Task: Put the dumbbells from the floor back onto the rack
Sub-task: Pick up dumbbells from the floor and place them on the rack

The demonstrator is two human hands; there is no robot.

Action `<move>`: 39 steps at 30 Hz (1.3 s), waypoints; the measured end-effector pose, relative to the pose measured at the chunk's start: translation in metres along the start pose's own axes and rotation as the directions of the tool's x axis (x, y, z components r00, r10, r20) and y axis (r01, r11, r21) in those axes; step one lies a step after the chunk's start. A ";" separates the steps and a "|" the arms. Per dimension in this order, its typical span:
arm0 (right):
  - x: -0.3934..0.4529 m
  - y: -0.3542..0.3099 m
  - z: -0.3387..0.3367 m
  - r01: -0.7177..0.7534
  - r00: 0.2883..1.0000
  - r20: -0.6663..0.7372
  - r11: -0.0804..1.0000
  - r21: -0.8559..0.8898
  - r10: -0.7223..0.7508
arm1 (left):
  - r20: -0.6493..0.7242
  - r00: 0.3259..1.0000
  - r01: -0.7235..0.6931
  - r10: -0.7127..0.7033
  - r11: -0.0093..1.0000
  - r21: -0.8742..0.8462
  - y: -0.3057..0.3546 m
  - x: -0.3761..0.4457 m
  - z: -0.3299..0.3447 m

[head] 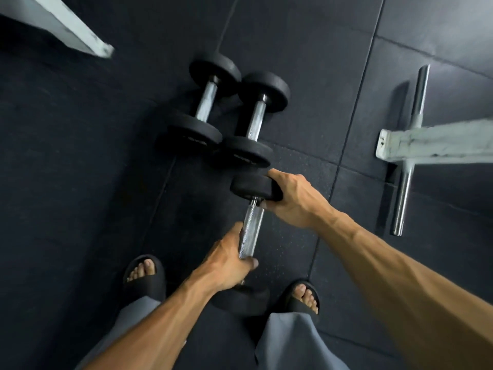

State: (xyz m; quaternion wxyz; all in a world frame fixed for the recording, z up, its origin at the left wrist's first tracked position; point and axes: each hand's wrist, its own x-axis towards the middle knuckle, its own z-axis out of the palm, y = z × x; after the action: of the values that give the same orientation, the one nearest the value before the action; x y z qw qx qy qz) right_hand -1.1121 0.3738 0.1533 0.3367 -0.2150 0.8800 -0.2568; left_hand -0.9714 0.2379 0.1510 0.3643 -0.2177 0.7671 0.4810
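Three dumbbells show on the dark rubber floor, and one of them is in hand. The near dumbbell lies between the person's sandalled feet, its far head up by the right hand and its near head low, partly hidden under the left wrist. The left hand has its grip clamped around the lower part of the ridged metal handle; the right hand is clamped on the far head, fingers curled over its rim. Whether the weight is clear of the floor cannot be told for certain — the near head looks to be resting or nearly so. The other two dumbbells, one further left and one beside it, lie side by side just beyond, heads touching or nearly touching, untouched. No rack is plainly identifiable; a pale metal beam crossed by a chrome bar sits to the right, and another pale beam at top left. To do this lift well, I would shift the left hand toward the handle's middle so the load balances, keep the right hand under the head rather than only pinching its edge, and raise it close to the body — toes are bare and right beside the lower head.
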 end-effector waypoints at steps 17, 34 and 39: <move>-0.004 -0.393 -0.258 0.217 0.972 -0.034 0.943 -0.253 -0.233 | -0.179 0.972 -0.177 0.149 0.973 -0.151 0.177 -0.228 -0.301; 0.143 -0.671 -0.408 0.552 0.825 0.113 0.746 -0.371 -0.554 | -0.485 0.870 -0.186 0.088 0.970 -0.158 0.278 -0.290 -0.578; 0.202 -0.742 -0.411 0.637 0.763 0.194 0.666 -0.388 -0.617 | -0.554 0.832 -0.204 0.040 0.949 -0.239 0.275 -0.288 -0.646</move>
State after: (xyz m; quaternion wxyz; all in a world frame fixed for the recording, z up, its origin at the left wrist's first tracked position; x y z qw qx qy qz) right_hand -1.3864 -0.1874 0.7625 0.1916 -0.5788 0.7782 -0.1503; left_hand -1.2013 -0.2242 0.7074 0.0650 -0.3455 0.7726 0.5286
